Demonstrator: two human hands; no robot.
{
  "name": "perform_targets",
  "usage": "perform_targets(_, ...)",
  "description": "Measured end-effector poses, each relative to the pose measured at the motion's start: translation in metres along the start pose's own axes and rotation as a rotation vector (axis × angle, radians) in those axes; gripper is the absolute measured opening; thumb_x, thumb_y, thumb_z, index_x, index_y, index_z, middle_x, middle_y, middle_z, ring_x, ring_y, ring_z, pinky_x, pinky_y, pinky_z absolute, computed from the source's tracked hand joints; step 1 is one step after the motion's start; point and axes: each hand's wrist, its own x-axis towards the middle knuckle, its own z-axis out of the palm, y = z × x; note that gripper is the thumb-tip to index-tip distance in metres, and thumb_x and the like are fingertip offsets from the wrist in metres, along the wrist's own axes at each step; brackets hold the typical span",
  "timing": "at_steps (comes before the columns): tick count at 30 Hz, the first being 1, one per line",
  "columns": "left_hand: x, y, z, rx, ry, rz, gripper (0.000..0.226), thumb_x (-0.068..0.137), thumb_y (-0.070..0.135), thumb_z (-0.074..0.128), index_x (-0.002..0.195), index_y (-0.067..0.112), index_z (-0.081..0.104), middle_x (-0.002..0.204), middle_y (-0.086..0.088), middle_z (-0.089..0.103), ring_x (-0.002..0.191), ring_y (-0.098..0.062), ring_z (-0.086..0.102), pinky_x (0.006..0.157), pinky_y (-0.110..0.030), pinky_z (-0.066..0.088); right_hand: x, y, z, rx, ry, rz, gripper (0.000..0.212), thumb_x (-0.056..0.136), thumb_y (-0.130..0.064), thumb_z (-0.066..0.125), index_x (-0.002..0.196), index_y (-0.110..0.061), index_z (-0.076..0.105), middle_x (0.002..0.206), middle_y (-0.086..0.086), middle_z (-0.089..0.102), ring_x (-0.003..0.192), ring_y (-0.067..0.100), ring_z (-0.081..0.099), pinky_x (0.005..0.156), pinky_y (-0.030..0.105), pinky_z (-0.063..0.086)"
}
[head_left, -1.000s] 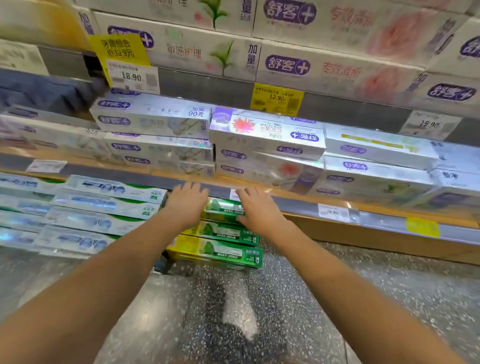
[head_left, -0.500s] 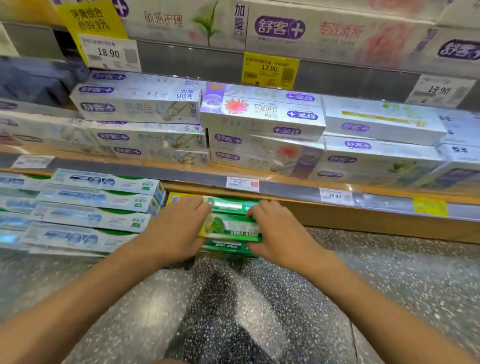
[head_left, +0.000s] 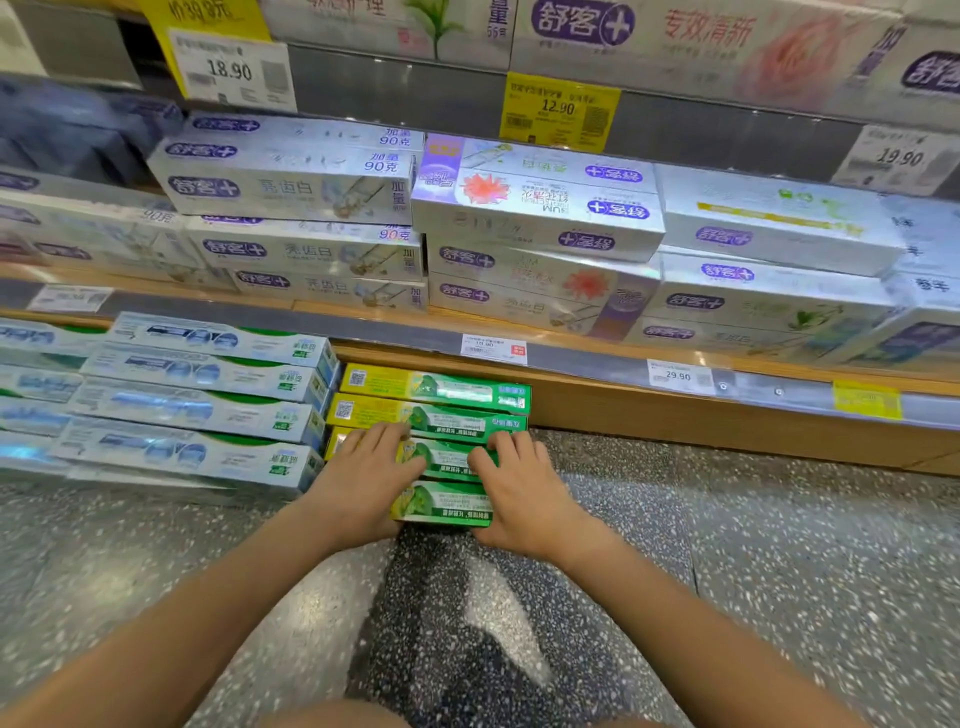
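The nearest green toothpaste box lies level, low at the foot of the shelving, held between both hands at the front of a stepped pile of like green boxes that rises toward 12 o'clock. The left hand clasps its yellow end at 9 o'clock, fingers together and laid over the box behind. The right hand clasps the other end at 3 o'clock, its fingers likewise bent over the top; whether the thumbs reach under cannot be seen.

Touching the pile at 9 o'clock stands a stack of blue-and-white toothpaste boxes. At 12 to 1 o'clock runs a wooden shelf edge with a price tag reading 29.90. On that shelf, white boxes with purple logos are piled several high, and a yellow 12.90 tag hangs above them. Speckled grey floor spreads from 3 to 6 o'clock.
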Motion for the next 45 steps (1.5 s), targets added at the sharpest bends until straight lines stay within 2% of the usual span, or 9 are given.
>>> perform_targets(4,0.004,-0.002,0.01,0.04,0.063,0.004,0.081,0.014,0.052,0.085,0.083,0.018,0.06,0.098,-0.017,0.063,0.087,-0.033,0.063,0.064,-0.043,0.053,0.004,-0.006,0.005,-0.137,-0.011,0.033,0.11,0.043,-0.068,0.077,0.135,-0.014,0.049,0.098,0.016,0.059,0.087,0.032,0.055,0.074,0.038,0.048)
perform_targets(8,0.003,-0.003,0.018,0.059,0.09,0.032,0.089,0.018,0.053,0.087,0.087,0.008,0.053,0.104,-0.02,0.063,0.092,-0.037,0.059,0.071,-0.045,0.05,0.008,-0.01,0.011,-0.138,0.021,0.064,0.115,0.032,-0.066,0.081,0.13,-0.013,0.055,0.094,0.018,0.061,0.084,0.033,0.058,0.076,0.04,0.052)
perform_targets(14,-0.003,-0.004,0.031,0.026,0.139,0.052,0.095,0.028,0.053,0.089,0.099,0.008,0.046,0.113,-0.019,0.061,0.107,-0.036,0.048,0.086,-0.043,0.031,-0.001,-0.016,0.016,-0.129,0.013,0.028,0.115,0.071,-0.056,0.069,0.149,-0.011,-0.004,0.117,0.019,0.046,0.104,0.033,0.046,0.093,0.044,0.04)
perform_targets(20,-0.001,0.004,0.028,-0.07,0.232,0.047,0.118,0.028,0.053,0.087,0.127,0.006,0.045,0.105,-0.014,0.062,0.098,-0.031,0.054,0.085,-0.042,0.05,-0.008,-0.006,0.017,-0.097,0.092,0.032,0.115,0.055,-0.061,0.074,0.14,-0.012,0.015,0.102,0.012,0.056,0.092,0.03,0.056,0.088,0.044,0.047)
perform_targets(24,-0.003,0.012,-0.008,-0.111,0.214,0.079,0.112,0.03,0.062,0.083,0.12,0.004,0.048,0.101,-0.011,0.063,0.092,-0.028,0.058,0.077,-0.037,0.053,-0.028,0.01,-0.023,-0.158,0.123,0.051,0.113,0.038,-0.065,0.076,0.128,-0.007,0.041,0.09,0.007,0.06,0.076,0.023,0.058,0.069,0.033,0.052)
perform_targets(28,-0.014,0.01,-0.104,-0.115,0.304,0.09,0.1,0.04,0.062,0.08,0.115,0.004,0.05,0.099,-0.013,0.062,0.089,-0.028,0.057,0.08,-0.038,0.041,-0.05,0.03,-0.124,-0.175,0.14,0.024,0.105,0.041,-0.063,0.073,0.125,-0.009,0.043,0.095,0.006,0.061,0.081,0.023,0.058,0.071,0.031,0.052)
perform_targets(36,-0.102,-0.046,-0.399,-0.113,0.347,-0.007,0.109,0.014,0.059,0.083,0.108,0.009,0.062,0.093,-0.004,0.066,0.081,-0.025,0.064,0.066,-0.032,0.054,-0.083,0.019,-0.431,-0.22,0.293,-0.017,0.099,0.049,-0.066,0.071,0.126,-0.01,0.043,0.093,0.005,0.058,0.083,0.023,0.055,0.078,0.034,0.041)
perform_targets(41,-0.199,-0.081,-0.574,-0.014,0.398,-0.161,0.109,0.044,0.063,0.08,0.13,0.008,0.042,0.118,-0.008,0.057,0.109,-0.029,0.055,0.088,-0.037,0.046,-0.103,-0.022,-0.619,-0.27,0.389,-0.157,0.107,0.035,-0.066,0.076,0.121,-0.009,0.044,0.091,0.008,0.064,0.077,0.026,0.064,0.067,0.032,0.053)
perform_targets(45,-0.289,-0.109,-0.677,0.033,0.457,-0.243,0.111,0.015,0.064,0.079,0.109,0.011,0.049,0.087,-0.003,0.065,0.075,-0.023,0.063,0.064,-0.029,0.052,-0.114,-0.06,-0.749,-0.283,0.522,-0.34,0.102,0.041,-0.066,0.075,0.12,-0.01,0.043,0.088,0.008,0.062,0.074,0.026,0.061,0.067,0.03,0.051)
